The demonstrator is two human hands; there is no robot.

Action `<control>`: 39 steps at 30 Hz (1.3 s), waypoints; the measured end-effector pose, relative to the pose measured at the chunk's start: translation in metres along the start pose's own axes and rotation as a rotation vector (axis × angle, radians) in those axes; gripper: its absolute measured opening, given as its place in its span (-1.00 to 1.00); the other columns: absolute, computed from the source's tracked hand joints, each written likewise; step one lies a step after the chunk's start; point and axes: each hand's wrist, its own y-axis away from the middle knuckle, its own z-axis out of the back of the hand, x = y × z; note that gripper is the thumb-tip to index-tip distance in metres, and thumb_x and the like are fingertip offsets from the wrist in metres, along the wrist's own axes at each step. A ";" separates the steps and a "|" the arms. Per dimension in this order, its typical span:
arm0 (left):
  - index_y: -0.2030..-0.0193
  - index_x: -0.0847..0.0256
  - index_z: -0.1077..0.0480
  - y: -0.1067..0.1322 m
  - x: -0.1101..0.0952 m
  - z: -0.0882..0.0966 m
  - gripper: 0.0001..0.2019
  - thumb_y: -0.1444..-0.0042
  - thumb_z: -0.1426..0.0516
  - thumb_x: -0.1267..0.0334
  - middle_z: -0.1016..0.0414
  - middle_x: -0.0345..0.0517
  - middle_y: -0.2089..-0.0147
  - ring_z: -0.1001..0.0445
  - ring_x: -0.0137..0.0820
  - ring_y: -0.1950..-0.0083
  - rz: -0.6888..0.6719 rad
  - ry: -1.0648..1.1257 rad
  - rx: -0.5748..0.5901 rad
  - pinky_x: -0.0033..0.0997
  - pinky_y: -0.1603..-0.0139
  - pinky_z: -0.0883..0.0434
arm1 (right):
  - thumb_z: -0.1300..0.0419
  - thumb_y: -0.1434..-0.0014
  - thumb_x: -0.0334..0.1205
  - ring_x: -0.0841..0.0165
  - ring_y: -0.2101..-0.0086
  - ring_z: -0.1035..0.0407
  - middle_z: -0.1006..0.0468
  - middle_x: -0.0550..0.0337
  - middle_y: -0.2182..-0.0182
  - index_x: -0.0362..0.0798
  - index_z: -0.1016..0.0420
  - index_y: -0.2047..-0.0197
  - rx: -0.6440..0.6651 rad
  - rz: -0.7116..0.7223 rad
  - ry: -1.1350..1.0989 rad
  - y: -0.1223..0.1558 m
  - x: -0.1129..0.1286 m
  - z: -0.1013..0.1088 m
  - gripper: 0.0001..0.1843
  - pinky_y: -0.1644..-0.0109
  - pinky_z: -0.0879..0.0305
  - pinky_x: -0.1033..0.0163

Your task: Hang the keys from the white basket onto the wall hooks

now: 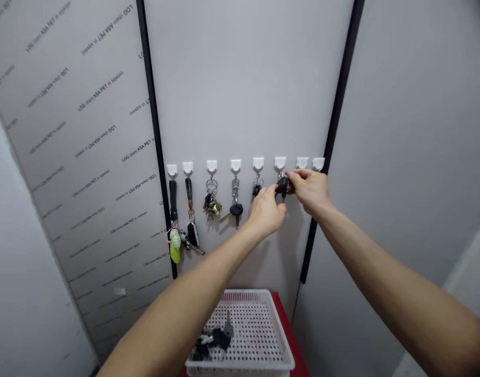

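I have the black key set [281, 186] between my two hands in the head view, just below the sixth white hook from the left [279, 162]. My left hand [268, 210] pinches it from the lower left; my right hand [312, 191] grips its upper right, fingertips drawn together. I can't tell whether it touches the hook. Loose keys [218, 337] lie well below, in the white basket [240, 365].

Dim, cool light, perhaps from above, soft shadows on white panel [247, 89], stretched edges
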 end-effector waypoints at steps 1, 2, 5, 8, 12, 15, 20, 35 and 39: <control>0.09 0.26 -0.12 -0.003 -0.001 0.000 -0.61 0.15 0.03 0.36 -0.24 -0.03 0.13 -0.25 -0.37 0.17 0.008 -0.020 0.006 -0.36 0.13 -0.21 | -0.07 0.21 -0.26 0.55 0.74 -0.15 -0.26 0.31 0.77 -0.17 -0.35 0.57 -0.005 0.000 0.022 -0.003 0.000 -0.002 -0.86 0.70 -0.16 0.42; 0.09 0.26 -0.12 -0.006 -0.002 0.001 -0.61 0.15 0.03 0.36 -0.24 -0.03 0.13 -0.25 -0.37 0.17 0.014 -0.036 0.013 -0.36 0.13 -0.21 | -0.06 0.21 -0.27 0.55 0.75 -0.15 -0.26 0.31 0.78 -0.17 -0.35 0.57 -0.007 -0.005 0.045 -0.006 -0.001 -0.004 -0.86 0.71 -0.16 0.42; 0.08 0.29 -0.11 -0.006 -0.002 0.000 -0.59 0.16 0.03 0.35 -0.23 0.00 0.12 -0.26 -0.35 0.17 0.034 -0.077 0.043 -0.34 0.13 -0.21 | -0.04 0.20 -0.26 0.55 0.77 -0.13 -0.26 0.31 0.78 -0.18 -0.36 0.57 -0.004 -0.035 0.104 -0.009 -0.006 -0.010 -0.85 0.73 -0.13 0.43; 0.06 0.32 -0.10 0.006 0.001 0.000 -0.58 0.15 0.04 0.35 -0.21 0.02 0.10 -0.24 -0.35 0.15 0.013 -0.088 0.060 -0.34 0.12 -0.20 | -0.03 0.20 -0.24 0.55 0.75 -0.15 -0.29 0.28 0.76 -0.19 -0.37 0.56 0.017 -0.046 0.120 -0.009 -0.012 -0.010 -0.81 0.72 -0.12 0.44; 0.06 0.28 -0.10 0.046 0.019 0.004 -0.60 0.14 0.06 0.39 -0.16 -0.04 0.04 -0.19 -0.40 0.09 -0.068 -0.060 0.101 -0.41 0.07 -0.16 | -0.01 0.20 -0.25 0.56 0.72 -0.17 -0.33 0.26 0.65 -0.18 -0.36 0.43 -0.038 -0.069 0.048 0.004 -0.026 0.000 -0.76 0.67 -0.14 0.43; 0.10 0.24 -0.14 0.086 0.052 0.009 -0.63 0.15 0.05 0.39 -0.18 -0.09 0.06 -0.19 -0.44 0.10 0.037 -0.061 0.210 -0.45 0.08 -0.17 | 0.03 0.18 -0.27 0.58 0.71 -0.15 -0.30 0.30 0.65 -0.16 -0.31 0.33 -0.090 -0.120 -0.002 0.036 -0.050 0.006 -0.72 0.65 -0.13 0.43; 0.11 0.30 -0.16 0.155 0.119 0.014 -0.64 0.13 0.06 0.35 -0.26 -0.03 0.14 -0.25 -0.41 0.16 0.383 -0.223 0.435 -0.44 0.13 -0.19 | 0.04 0.17 -0.25 0.55 0.70 -0.13 -0.27 0.31 0.71 -0.19 -0.31 0.37 0.307 -0.344 0.128 0.136 -0.111 -0.008 -0.73 0.60 -0.12 0.41; 0.44 0.27 -0.30 0.214 0.148 -0.003 -0.85 0.19 0.03 0.35 -0.38 -0.02 0.33 -0.30 -0.31 0.24 0.287 -0.542 0.730 -0.32 0.20 -0.12 | 0.04 0.18 -0.36 0.40 0.37 -0.21 -0.36 0.14 0.44 -0.07 -0.37 0.43 1.165 -0.043 0.716 0.255 -0.145 -0.045 -0.78 0.32 -0.05 0.36; 0.48 0.27 -0.28 0.208 0.149 -0.005 -0.90 0.23 -0.01 0.36 -0.37 -0.11 0.44 -0.31 -0.38 0.35 0.452 -0.328 0.644 -0.43 0.35 -0.18 | 0.04 0.21 -0.40 0.41 0.42 -0.21 -0.37 0.17 0.50 -0.08 -0.36 0.51 1.108 -0.058 0.636 0.250 -0.146 -0.038 -0.81 0.35 -0.05 0.37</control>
